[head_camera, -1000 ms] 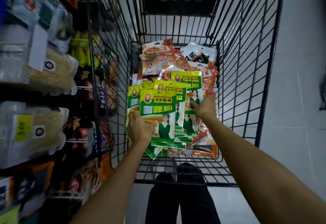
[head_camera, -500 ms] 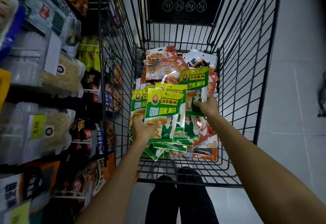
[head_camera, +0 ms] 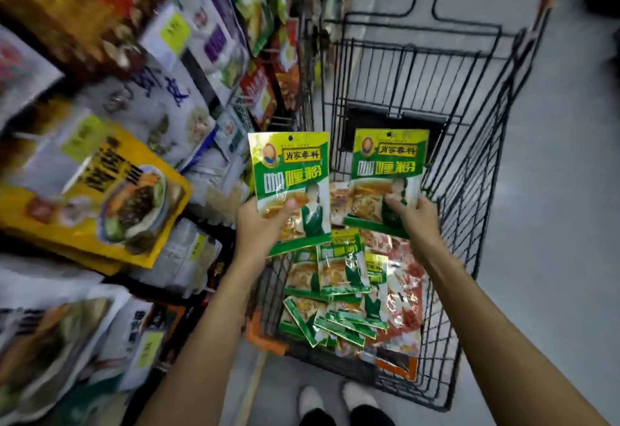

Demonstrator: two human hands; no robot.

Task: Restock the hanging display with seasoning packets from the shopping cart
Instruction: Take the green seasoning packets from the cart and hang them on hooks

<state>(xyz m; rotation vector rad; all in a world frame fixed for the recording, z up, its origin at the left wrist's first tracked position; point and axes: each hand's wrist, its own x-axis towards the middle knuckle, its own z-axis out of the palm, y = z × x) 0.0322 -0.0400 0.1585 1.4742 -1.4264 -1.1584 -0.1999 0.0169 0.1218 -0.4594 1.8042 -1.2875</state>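
Now both hands are up out of the shopping cart (head_camera: 469, 174). A second ago they were down among the loose green packets on its floor, and each has come away with one. That puts the picking step behind and the hanging step next, I judge.

The left hand (head_camera: 260, 227) pinches the left packet (head_camera: 290, 170) by its lower part, thumb pressed on the front and the other fingers hidden behind. It stands upright above the cart's left wall. Whether more packets lie behind it I cannot tell.

The right hand (head_camera: 414, 221) pinches the right packet (head_camera: 389, 160) the same way, low on its right side, over the middle of the cart. On both, the hang hole is at the free top edge, well clear of the fingers.

The remaining pile (head_camera: 339, 278) lies in the cart below the hands. The hanging display (head_camera: 214, 43) stands just left of the cart — blurred, its hooks not readable.
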